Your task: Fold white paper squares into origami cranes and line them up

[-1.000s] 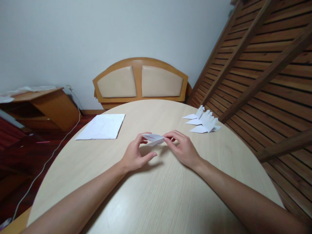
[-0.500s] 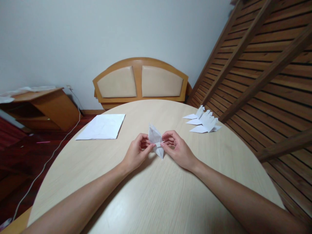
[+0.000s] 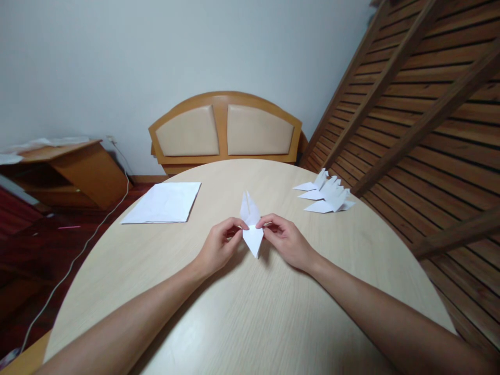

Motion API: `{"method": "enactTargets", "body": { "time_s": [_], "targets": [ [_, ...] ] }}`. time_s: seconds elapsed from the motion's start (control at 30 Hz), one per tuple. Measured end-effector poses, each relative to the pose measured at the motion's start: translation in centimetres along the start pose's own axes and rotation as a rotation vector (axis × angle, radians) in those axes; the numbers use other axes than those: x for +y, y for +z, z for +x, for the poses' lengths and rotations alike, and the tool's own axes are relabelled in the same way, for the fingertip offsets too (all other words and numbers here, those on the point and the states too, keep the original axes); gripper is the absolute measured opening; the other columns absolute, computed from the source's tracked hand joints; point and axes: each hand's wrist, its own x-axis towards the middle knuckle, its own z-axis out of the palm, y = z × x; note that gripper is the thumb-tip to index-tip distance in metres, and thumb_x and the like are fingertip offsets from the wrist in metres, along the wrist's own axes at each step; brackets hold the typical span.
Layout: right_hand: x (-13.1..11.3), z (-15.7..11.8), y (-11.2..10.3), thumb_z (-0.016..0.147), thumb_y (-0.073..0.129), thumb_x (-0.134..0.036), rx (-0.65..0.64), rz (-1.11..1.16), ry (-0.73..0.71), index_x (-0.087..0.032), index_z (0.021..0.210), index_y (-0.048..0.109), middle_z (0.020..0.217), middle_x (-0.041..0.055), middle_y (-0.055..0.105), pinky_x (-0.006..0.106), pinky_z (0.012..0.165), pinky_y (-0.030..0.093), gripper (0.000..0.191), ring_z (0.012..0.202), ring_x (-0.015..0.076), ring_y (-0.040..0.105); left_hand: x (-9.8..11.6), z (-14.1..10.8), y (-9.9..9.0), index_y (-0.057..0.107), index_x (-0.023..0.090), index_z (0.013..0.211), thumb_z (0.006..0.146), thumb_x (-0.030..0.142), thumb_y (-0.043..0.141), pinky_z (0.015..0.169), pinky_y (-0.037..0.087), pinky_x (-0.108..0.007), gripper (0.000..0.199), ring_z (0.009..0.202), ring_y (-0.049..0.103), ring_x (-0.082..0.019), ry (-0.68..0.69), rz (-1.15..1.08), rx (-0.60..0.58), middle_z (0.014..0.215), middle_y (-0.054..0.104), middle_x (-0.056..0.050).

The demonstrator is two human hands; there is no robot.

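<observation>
A small white folded paper [image 3: 253, 240] is held over the middle of the round table [image 3: 219, 323]. It is diamond-shaped, with two narrow points at its far end and one point toward me. My left hand [image 3: 221, 240] pinches its left edge between thumb and fingers. On the right edge, my right hand [image 3: 284, 238] grips it the same way. Several folded white paper birds [image 3: 330, 197] stand close together at the table's back right. A stack of white paper [image 3: 163, 203] lies at the back left.
Beyond the table stands a wooden headboard [image 3: 227, 130] with two cream panels. A wooden cabinet [image 3: 84, 172] and a white cable [image 3: 80, 255] are on the left. A slatted wooden partition [image 3: 422, 130] rises along the right side.
The folded paper has turned in my hands; its lower flap now lies smooth and flat, and two separate points show at the top. My fingers have shifted slightly along its edges.
</observation>
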Motion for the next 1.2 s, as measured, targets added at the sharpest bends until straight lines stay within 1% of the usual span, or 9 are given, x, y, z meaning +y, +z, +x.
{"method": "enactTargets", "body": {
  "time_s": [0.1, 0.27, 0.4, 0.47, 0.57, 0.7, 0.9, 1.03, 1.2],
  "targets": [
    [0.0, 0.1, 0.0, 0.091, 0.056, -0.026, -0.008, -0.005, 0.017, -0.022, 0.092, 0.065, 0.089, 0.0021, 0.068, 0.031, 0.075, 0.052, 0.01, 0.084, 0.0177, 0.064, 0.0, 0.0, -0.1, 0.068, 0.018, 0.092, 0.091, 0.02, 0.053, 0.07, 0.051, -0.026, 0.015, 0.083, 0.066, -0.015, 0.024, 0.019, 0.003, 0.094, 0.071, -0.006],
    [-0.1, 0.1, 0.0, 0.093, 0.05, -0.026, -0.014, -0.026, 0.049, -0.021, 0.093, 0.065, 0.085, 0.0019, 0.066, 0.031, 0.075, 0.051, 0.016, 0.082, 0.0175, 0.063, -0.3, 0.0, -0.3, 0.072, 0.018, 0.077, 0.087, 0.014, 0.053, 0.067, 0.051, -0.025, 0.022, 0.086, 0.068, -0.016, 0.064, 0.067, 0.009, 0.104, 0.071, -0.008],
    [-0.1, 0.0, 0.2, 0.09, 0.061, -0.032, -0.009, -0.008, 0.082, -0.021, 0.094, 0.063, 0.085, 0.0016, 0.066, 0.03, 0.072, 0.052, 0.012, 0.079, 0.017, 0.064, -0.1, 0.1, -0.2, 0.071, 0.018, 0.079, 0.088, 0.015, 0.053, 0.069, 0.052, -0.026, 0.021, 0.089, 0.067, -0.016, 0.044, 0.075, -0.001, 0.104, 0.07, -0.008],
    [0.0, 0.0, 0.3, 0.087, 0.065, -0.032, 0.001, -0.018, 0.067, -0.021, 0.093, 0.061, 0.086, 0.0013, 0.066, 0.03, 0.072, 0.053, 0.013, 0.079, 0.0165, 0.065, 0.2, 0.1, 0.0, 0.067, 0.017, 0.078, 0.088, 0.016, 0.052, 0.071, 0.052, -0.026, 0.018, 0.089, 0.067, -0.016, 0.02, 0.034, -0.008, 0.1, 0.069, -0.008],
    [-0.1, 0.0, 0.2, 0.085, 0.068, -0.03, 0.035, -0.029, 0.031, -0.022, 0.091, 0.057, 0.086, 0.0004, 0.064, 0.03, 0.074, 0.053, 0.016, 0.079, 0.0158, 0.064, 0.4, 0.0, 0.2, 0.058, 0.018, 0.085, 0.087, 0.02, 0.055, 0.071, 0.052, -0.027, 0.003, 0.08, 0.064, -0.015, -0.032, -0.028, 0.018, 0.09, 0.066, -0.004],
    [-0.2, 0.0, 0.1, 0.083, 0.072, -0.029, 0.073, -0.035, 0.001, -0.022, 0.087, 0.05, 0.084, -0.0002, 0.061, 0.03, 0.072, 0.052, 0.023, 0.077, 0.0153, 0.062, 0.3, -0.1, 0.2, 0.049, 0.02, 0.099, 0.087, 0.028, 0.062, 0.07, 0.053, -0.027, 0.02, 0.077, 0.063, -0.014, -0.082, -0.076, 0.057, 0.094, 0.064, -0.004],
    [-0.2, 0.0, 0.2, 0.081, 0.074, -0.029, 0.083, -0.03, 0.017, -0.023, 0.087, 0.046, 0.082, -0.0022, 0.059, 0.028, 0.066, 0.049, 0.029, 0.071, 0.0137, 0.059, 0.3, -0.2, 0.2, 0.049, 0.019, 0.102, 0.088, 0.033, 0.065, 0.069, 0.051, -0.026, 0.025, 0.081, 0.064, -0.014, -0.106, -0.073, 0.038, 0.095, 0.063, -0.004],
    [-0.4, -0.1, 0.2, 0.08, 0.074, -0.029, 0.064, 0.014, 0.031, -0.023, 0.091, 0.047, 0.083, -0.0023, 0.059, 0.028, 0.068, 0.049, 0.03, 0.073, 0.0132, 0.06, 0.5, 0.0, 0.5, 0.047, 0.019, 0.102, 0.084, 0.032, 0.07, 0.061, 0.047, -0.022, 0.032, 0.074, 0.061, -0.013, -0.171, -0.107, 0.06, 0.084, 0.061, 0.001],
    [-0.8, 0.0, 0.0, 0.079, 0.075, -0.03, 0.005, 0.134, 0.107, -0.023, 0.106, 0.047, 0.077, -0.0042, 0.062, 0.028, 0.067, 0.049, 0.04, 0.069, 0.0136, 0.061, 0.7, 0.0, 0.5, 0.047, 0.019, 0.097, 0.081, 0.034, 0.075, 0.055, 0.041, -0.02, 0.035, 0.061, 0.055, -0.009, -0.22, -0.318, -0.017, 0.071, 0.058, 0.005]
  ]
}}
